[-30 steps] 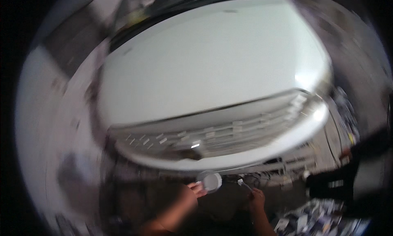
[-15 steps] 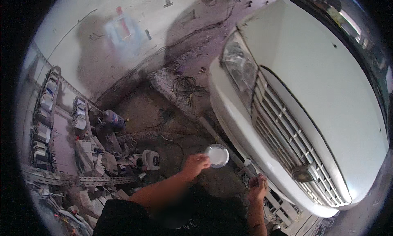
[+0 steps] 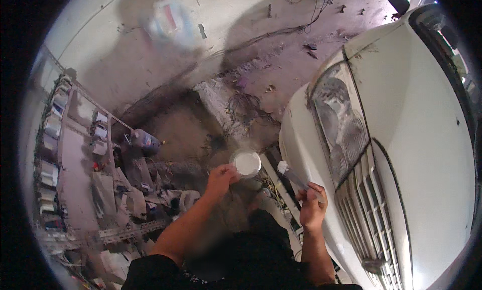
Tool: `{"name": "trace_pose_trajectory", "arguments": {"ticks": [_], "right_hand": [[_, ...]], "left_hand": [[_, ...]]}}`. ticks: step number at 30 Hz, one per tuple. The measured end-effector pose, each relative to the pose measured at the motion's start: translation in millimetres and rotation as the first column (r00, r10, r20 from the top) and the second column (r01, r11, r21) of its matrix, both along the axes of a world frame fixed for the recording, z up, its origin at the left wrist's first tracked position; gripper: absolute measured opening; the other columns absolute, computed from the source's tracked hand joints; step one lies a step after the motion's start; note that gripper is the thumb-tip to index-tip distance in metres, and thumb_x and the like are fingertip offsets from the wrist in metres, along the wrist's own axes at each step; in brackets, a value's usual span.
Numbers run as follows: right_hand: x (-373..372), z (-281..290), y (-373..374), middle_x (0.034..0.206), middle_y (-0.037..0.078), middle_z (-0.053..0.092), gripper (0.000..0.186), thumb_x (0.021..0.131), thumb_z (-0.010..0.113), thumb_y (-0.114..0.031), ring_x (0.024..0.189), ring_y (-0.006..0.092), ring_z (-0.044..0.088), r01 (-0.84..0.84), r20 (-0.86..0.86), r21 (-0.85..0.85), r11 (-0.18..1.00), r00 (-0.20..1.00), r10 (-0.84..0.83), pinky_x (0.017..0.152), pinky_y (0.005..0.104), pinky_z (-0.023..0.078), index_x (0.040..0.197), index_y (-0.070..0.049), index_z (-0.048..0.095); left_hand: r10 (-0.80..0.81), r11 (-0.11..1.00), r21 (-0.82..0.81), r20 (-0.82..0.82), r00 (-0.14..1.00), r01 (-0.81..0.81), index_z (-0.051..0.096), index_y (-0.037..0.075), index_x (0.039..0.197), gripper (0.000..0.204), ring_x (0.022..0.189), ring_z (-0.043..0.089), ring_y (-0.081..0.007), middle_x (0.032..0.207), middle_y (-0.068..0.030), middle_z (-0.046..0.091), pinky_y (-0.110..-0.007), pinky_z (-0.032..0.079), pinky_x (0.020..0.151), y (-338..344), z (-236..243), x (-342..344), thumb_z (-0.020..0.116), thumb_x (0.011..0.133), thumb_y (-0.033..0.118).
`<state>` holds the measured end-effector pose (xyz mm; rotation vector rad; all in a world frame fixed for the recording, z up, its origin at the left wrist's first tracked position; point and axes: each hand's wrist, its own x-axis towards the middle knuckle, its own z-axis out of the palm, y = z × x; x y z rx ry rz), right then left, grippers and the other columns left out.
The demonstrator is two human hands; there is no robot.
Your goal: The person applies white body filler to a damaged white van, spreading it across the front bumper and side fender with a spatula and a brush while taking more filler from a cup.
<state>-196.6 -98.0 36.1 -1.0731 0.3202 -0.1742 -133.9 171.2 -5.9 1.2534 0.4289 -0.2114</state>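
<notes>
My left hand [image 3: 221,182] is closed on the rim of a shallow round container [image 3: 247,163] with a pale, whitish inside. The container is held out level in front of my body. In my closed right hand [image 3: 313,205] is a narrow, flat tool [image 3: 296,180], its exact kind unclear. A white lump sits at the tool's far end, which points up and left toward the container but stays apart from it. Just beyond my right hand stands a white car, with its headlight [image 3: 339,124] and grille [image 3: 362,204] facing me.
The car's front bumper [image 3: 296,121] curves along the right. A cluttered metal shelf [image 3: 65,139] stands at the left, with a bottle-like container [image 3: 145,139] beside it. A coil of cable [image 3: 243,104] lies by the wall. Wooden or metal strips run below the bumper.
My right hand has risen beside the bumper, and the flat tool with its white lump now shows. The container sits higher and further left in the picture. The view has shifted toward the headlight.
</notes>
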Motion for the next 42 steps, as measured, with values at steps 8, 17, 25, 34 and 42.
{"name": "trace_pose_trajectory", "arguments": {"ticks": [8,17,25,34,42], "right_hand": [[131.1,32.7,27.9,0.077,0.009,0.062,0.020,0.090,0.052,-0.012,0.065,0.0131,0.057,-0.068,-0.143,-0.190,0.979,0.989,0.041,0.063,0.0271,0.048,0.103,0.004,0.054],[238.9,55.4,53.9,0.074,0.010,0.063,0.021,0.089,0.055,-0.017,0.059,0.0144,0.059,-0.084,-0.239,-0.243,0.966,0.971,0.024,0.056,0.0265,0.047,0.099,0.001,0.057],[368.2,46.6,100.7,0.072,0.010,0.063,0.025,0.088,0.056,-0.019,0.060,0.0147,0.060,0.084,-0.189,-0.329,0.941,0.970,-0.153,0.057,0.0271,0.048,0.098,0.004,0.057],[503.6,70.3,171.6,0.079,0.010,0.064,0.021,0.085,0.060,-0.014,0.072,0.0181,0.061,-0.047,-0.081,-0.691,0.722,0.997,-0.012,0.064,0.0304,0.048,0.099,0.003,0.059],[592.6,72.7,198.3,0.082,0.014,0.061,0.023,0.075,0.066,-0.010,0.073,0.0331,0.061,-0.143,-0.090,-0.971,0.193,0.962,0.259,0.063,0.0383,0.050,0.097,-0.005,0.062]], "left_hand": [[-0.060,0.996,-0.066,-0.060,0.996,0.056,0.058,0.001,0.090,0.019,0.079,0.059,-0.0146,0.085,-0.0047,0.060,-0.028,0.050,0.074,9.4,23.2,118.5,0.057,0.088,0.020],[-0.247,0.949,0.212,0.034,0.968,0.235,0.060,0.001,0.096,0.020,0.074,0.058,-0.0116,0.088,-0.0046,0.062,-0.027,0.048,0.066,27.0,7.2,227.5,0.060,0.086,0.019],[-0.523,0.709,0.679,0.325,0.788,0.190,0.062,-0.002,0.091,0.023,0.077,0.059,-0.0169,0.094,-0.0114,0.064,-0.030,0.046,0.070,40.1,-8.5,364.5,0.062,0.083,0.019],[-0.523,0.824,0.287,0.054,0.851,0.488,0.061,-0.003,0.090,0.024,0.085,0.060,-0.0201,0.098,-0.0153,0.063,-0.031,0.046,0.077,106.6,-11.2,533.6,0.064,0.081,0.019],[-0.627,0.762,0.367,0.212,0.750,0.533,0.058,-0.002,0.075,0.018,0.098,0.058,-0.0254,0.110,-0.0195,0.059,-0.034,0.045,0.082,110.6,-6.6,626.6,0.064,0.080,0.015]]}}
